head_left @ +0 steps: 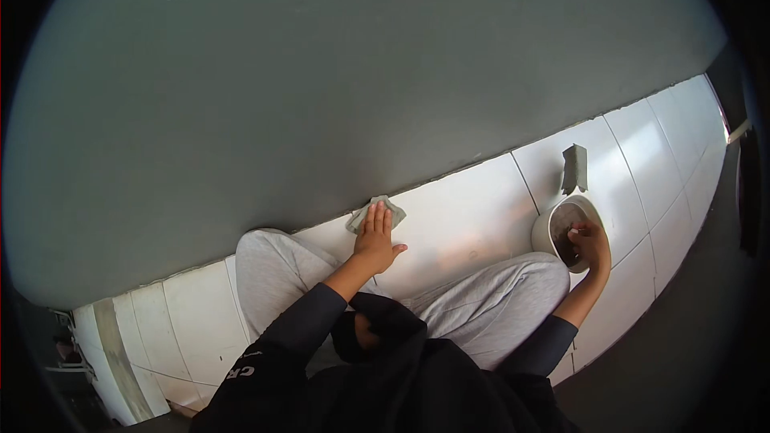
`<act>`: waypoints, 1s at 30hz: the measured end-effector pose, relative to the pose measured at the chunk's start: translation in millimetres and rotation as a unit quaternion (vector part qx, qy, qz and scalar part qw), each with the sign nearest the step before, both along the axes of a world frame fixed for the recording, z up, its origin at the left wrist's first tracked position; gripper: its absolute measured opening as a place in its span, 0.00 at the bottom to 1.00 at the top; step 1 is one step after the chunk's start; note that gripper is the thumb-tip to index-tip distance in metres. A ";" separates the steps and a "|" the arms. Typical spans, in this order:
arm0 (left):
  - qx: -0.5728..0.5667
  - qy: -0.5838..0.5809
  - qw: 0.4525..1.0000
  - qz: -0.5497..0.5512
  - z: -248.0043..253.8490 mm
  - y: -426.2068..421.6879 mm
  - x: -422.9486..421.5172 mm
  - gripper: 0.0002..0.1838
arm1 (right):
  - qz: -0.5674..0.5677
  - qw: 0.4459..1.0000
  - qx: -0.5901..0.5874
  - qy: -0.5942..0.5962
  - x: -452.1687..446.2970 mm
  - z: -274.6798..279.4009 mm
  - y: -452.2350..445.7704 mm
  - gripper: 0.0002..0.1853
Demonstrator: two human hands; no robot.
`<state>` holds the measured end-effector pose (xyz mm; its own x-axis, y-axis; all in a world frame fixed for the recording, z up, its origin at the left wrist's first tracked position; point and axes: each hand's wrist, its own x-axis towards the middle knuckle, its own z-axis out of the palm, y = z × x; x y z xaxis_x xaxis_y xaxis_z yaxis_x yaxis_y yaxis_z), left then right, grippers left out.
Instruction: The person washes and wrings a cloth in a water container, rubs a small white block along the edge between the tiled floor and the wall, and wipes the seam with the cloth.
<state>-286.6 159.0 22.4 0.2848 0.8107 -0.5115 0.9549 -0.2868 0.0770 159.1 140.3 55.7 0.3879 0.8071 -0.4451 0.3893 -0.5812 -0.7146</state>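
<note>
My left hand (375, 242) lies flat with its fingers stretched out on a grey-green folded piece (396, 213), perhaps cloth or abrasive sheet. That piece rests on the white tiles right against the foot of the grey wall. At the right, my right hand (592, 245) reaches over the rim of a round white bowl (542, 232), its curled fingers inside. The bowl has something brownish and wet-looking in it. Whatever the fingers pinch there is hidden. A second grey-green curled piece (574, 168) sits on the tiles just beyond the bowl.
A tall smooth grey wall (345, 72) runs along the far side of the white tiled ledge (465, 216). My bent legs in light grey trousers (497, 301) take up the near side. A dark grey surface (674, 361) lies past the ledge's edge at the lower right.
</note>
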 end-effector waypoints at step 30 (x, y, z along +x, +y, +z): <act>-0.019 -0.238 0.847 -0.475 -23.0 17.7 82.8 0.31 | -0.036 0.999 0.010 -0.004 -12.4 9.1 -0.9 0.12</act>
